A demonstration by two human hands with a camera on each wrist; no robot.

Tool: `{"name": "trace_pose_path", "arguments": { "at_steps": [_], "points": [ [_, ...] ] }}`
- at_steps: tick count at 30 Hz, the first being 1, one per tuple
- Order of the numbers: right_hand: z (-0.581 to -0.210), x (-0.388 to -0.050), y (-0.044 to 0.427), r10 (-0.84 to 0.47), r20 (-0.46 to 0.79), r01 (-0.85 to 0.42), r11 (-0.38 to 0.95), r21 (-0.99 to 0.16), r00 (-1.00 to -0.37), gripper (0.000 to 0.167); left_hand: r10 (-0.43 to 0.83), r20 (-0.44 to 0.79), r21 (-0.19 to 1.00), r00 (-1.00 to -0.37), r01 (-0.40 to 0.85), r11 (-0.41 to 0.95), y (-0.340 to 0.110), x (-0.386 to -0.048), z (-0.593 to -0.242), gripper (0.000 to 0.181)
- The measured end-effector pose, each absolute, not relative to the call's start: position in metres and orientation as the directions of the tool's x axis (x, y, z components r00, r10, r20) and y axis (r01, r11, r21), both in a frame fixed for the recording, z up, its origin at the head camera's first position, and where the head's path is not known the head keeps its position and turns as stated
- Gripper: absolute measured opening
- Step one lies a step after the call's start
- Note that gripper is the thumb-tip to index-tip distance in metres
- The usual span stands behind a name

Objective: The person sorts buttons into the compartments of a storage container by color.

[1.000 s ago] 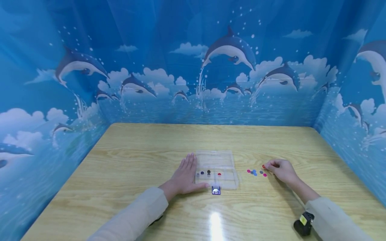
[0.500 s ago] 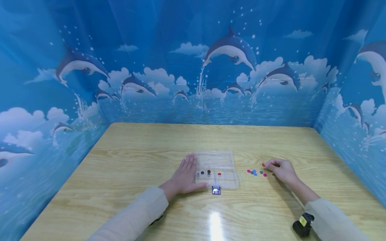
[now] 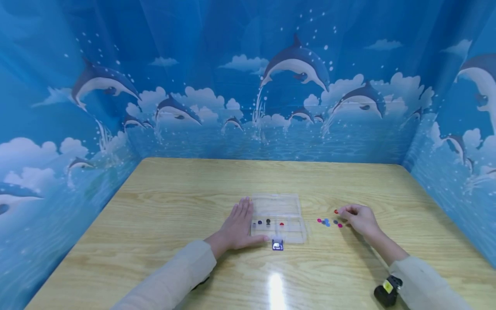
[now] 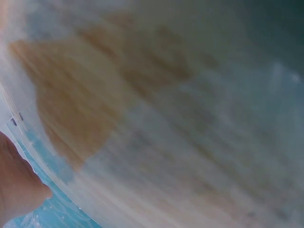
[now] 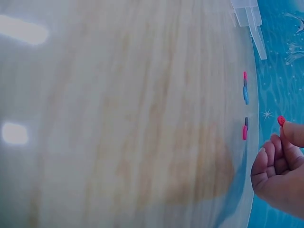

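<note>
My right hand (image 3: 361,218) pinches a small red button (image 5: 281,120) between thumb and fingertips, raised a little above the table. Just left of it, pink, blue and grey buttons (image 3: 327,222) lie loosely on the wood. My left hand (image 3: 237,228) lies with straight fingers against the left side of a clear plastic compartment box (image 3: 294,234), its thumb along the front edge. The box stands with its lid (image 3: 276,204) laid back. Inside are several dark buttons (image 3: 268,221) on the left and a red button (image 3: 281,224) near the middle.
A purple-edged clear piece (image 3: 277,244) sits at the box's front edge. The wooden table (image 3: 186,185) has dolphin-printed blue curtains (image 3: 232,142) behind and at its sides. A black wrist camera (image 3: 387,291) hangs beneath the right sleeve.
My right hand, with the red button in its pinch, has shifted slightly left, and the button is a little higher in the view. My left hand and the box have stayed put.
</note>
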State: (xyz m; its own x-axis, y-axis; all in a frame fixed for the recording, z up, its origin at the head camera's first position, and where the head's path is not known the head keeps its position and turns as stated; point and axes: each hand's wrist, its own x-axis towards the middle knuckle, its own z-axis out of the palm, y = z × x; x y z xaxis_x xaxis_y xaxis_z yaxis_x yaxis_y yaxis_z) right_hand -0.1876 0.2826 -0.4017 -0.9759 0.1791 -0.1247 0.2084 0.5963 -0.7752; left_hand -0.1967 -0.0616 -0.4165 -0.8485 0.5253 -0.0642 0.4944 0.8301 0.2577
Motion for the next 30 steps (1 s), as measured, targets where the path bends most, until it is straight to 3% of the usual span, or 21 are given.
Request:
{"name": "trace_pose_path", "arguments": {
  "at_steps": [30],
  "points": [
    [-0.403,-0.185,0.269,0.103,-0.096,0.136,0.521,-0.843,-0.990,0.020,0.522,-0.076,0.245,-0.849,0.492,0.835,-0.062,-0.198,-0.417,0.107]
  ]
}}
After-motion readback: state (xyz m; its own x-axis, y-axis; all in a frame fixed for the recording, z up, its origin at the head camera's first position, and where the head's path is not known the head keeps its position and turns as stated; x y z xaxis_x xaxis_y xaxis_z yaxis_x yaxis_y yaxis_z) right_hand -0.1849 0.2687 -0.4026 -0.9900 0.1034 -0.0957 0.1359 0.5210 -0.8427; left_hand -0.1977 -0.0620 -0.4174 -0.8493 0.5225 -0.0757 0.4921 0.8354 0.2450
